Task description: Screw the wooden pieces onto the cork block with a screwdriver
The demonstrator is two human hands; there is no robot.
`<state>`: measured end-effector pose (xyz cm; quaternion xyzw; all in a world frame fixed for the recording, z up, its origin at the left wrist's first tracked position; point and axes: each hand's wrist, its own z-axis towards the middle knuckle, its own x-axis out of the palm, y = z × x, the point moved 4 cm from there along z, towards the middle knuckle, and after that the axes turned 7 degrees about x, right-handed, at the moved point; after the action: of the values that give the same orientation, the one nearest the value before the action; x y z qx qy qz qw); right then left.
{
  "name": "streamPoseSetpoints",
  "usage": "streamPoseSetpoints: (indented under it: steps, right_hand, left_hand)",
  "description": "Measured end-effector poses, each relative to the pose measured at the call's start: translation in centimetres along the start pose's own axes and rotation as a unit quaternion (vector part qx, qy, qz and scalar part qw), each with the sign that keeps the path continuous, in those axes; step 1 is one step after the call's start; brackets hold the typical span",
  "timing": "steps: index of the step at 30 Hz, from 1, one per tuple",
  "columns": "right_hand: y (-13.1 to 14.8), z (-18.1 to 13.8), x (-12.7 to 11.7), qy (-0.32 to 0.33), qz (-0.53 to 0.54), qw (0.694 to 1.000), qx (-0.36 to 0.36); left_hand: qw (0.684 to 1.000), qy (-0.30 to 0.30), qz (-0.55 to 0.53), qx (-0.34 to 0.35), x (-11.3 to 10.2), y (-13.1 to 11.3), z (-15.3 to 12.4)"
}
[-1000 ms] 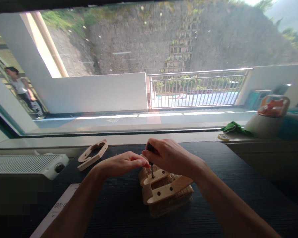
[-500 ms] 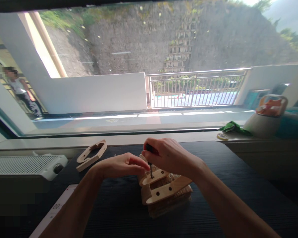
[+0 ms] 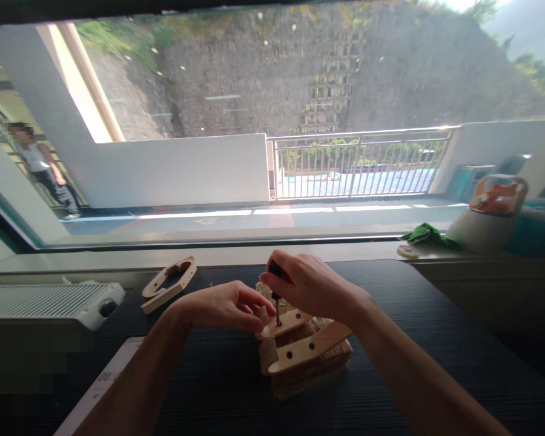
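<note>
My right hand (image 3: 315, 281) is closed around the black handle of a screwdriver (image 3: 278, 303). The screwdriver stands nearly upright, its tip at a hole in the upper arm of a pale wooden piece (image 3: 295, 354). Thumb and fingers of my left hand (image 3: 231, 307) close on the rounded left end of that upper arm, just left of the shaft. Dark holes show along the lower arm. Beneath the wood lies a brownish block with clear, crinkly wrapping (image 3: 315, 375), partly hidden by the wood and my hands.
Another looped wooden piece (image 3: 170, 284) lies at the table's back left. A phone (image 3: 102, 381) is partly under my left forearm. A radiator (image 3: 49, 303) stands left of the black table (image 3: 390, 339). The sill holds a green cloth (image 3: 429, 235) and a pale jug (image 3: 484, 221). Outside stands a person (image 3: 40, 163).
My left fingers have moved from beside the screwdriver shaft down onto the wood's rounded end. My right hand has turned slightly on the handle, with the tip staying at the same hole.
</note>
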<state>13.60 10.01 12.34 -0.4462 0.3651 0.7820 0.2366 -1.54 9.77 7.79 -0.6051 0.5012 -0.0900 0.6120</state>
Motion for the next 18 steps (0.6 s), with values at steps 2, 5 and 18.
streamPoseSetpoints:
  steps: [2, 5, 18]
  right_hand:
    - [0.01, -0.06, -0.23, -0.002, 0.004, 1.0, -0.005]
    - [0.32, -0.22, -0.71, 0.001, 0.016, 1.0, -0.025]
    - [0.13, 0.13, -0.41, -0.007, 0.022, 1.0, -0.009]
  left_hand:
    - [1.0, 0.002, 0.001, -0.001, 0.0, -0.01, -0.02]
    - [1.0, 0.007, 0.001, 0.0, -0.02, -0.07, 0.0]
    - [1.0, 0.014, 0.0, 0.013, 0.42, -0.06, 0.26]
